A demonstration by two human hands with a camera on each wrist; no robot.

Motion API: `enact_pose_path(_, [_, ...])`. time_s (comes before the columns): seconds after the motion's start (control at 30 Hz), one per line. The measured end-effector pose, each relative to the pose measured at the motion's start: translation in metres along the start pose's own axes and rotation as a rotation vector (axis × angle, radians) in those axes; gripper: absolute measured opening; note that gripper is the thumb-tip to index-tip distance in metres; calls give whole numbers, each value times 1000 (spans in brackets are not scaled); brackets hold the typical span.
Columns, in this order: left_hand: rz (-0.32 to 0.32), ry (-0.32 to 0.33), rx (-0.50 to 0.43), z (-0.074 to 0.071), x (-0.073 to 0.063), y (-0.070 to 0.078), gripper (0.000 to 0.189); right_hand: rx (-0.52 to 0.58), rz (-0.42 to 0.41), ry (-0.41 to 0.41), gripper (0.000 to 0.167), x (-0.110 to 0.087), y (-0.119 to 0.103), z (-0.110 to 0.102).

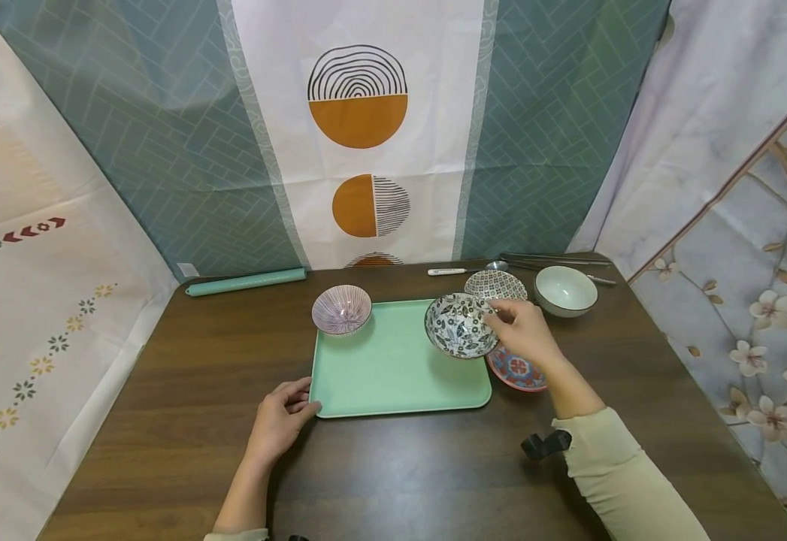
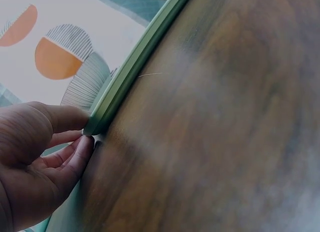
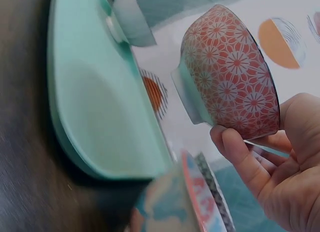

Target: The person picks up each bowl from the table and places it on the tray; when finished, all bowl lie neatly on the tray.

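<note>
My right hand (image 1: 523, 330) pinches the rim of a bowl (image 1: 459, 327) with a black-and-white floral inside. The right wrist view shows the red, flower-patterned outside of this bowl (image 3: 232, 74), held above the table and apart from the tray. At the near left corner of the mint green tray (image 1: 393, 368), my left hand (image 1: 281, 421) pinches the edge between thumb and fingers, as the left wrist view also shows on the tray rim (image 2: 127, 79). A purple-striped bowl (image 1: 342, 309) stands at the tray's far left corner.
Right of the tray are a red-and-blue patterned bowl (image 1: 516, 370), partly hidden by my right hand, a brown-patterned bowl (image 1: 496, 285) and a pale celadon bowl (image 1: 565, 290). Behind lie a spoon (image 1: 447, 271), chopsticks (image 1: 555, 260) and a long teal case (image 1: 247, 282). Curtains border the table.
</note>
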State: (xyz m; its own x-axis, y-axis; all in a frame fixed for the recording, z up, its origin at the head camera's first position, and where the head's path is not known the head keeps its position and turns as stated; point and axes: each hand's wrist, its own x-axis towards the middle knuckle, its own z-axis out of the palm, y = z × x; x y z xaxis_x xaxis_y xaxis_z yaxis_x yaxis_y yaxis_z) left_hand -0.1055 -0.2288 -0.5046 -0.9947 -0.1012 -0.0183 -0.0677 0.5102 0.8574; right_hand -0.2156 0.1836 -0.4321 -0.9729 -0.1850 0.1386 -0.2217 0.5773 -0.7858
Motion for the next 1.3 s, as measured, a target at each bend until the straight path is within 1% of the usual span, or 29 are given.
enact_pose_path(0.07, [2,-1,-2,0,0,0,44,3,-15,-10,38,1,-4,8])
enact_pose_path(0.23, [8,2,-13,0,0,0,43,85,-39,-58,37,2,-14,30])
enact_pose_path(0.47, [22,2,-46,0,-1,1,42,197,-9,-114,35,4,-24,60])
enact_pose_path(0.63, [24,1,-53,-1,-1,1,42,243,-10,-153,31,6,-31,80])
enact_pose_path(0.83, [24,-2,-56,-1,0,0,42,259,-6,-177,30,8,-38,102])
enact_pose_path(0.97, [28,2,-56,0,0,0,42,283,18,-207,27,7,-45,117])
enact_pose_path(1.07, [31,9,-59,0,1,0,41,304,17,-229,25,7,-51,128])
enact_pose_path(1.23, [40,15,-65,0,1,-1,41,340,14,-270,26,7,-61,147])
enact_pose_path(1.3, [44,14,-66,0,1,-2,41,338,21,-276,27,7,-64,154])
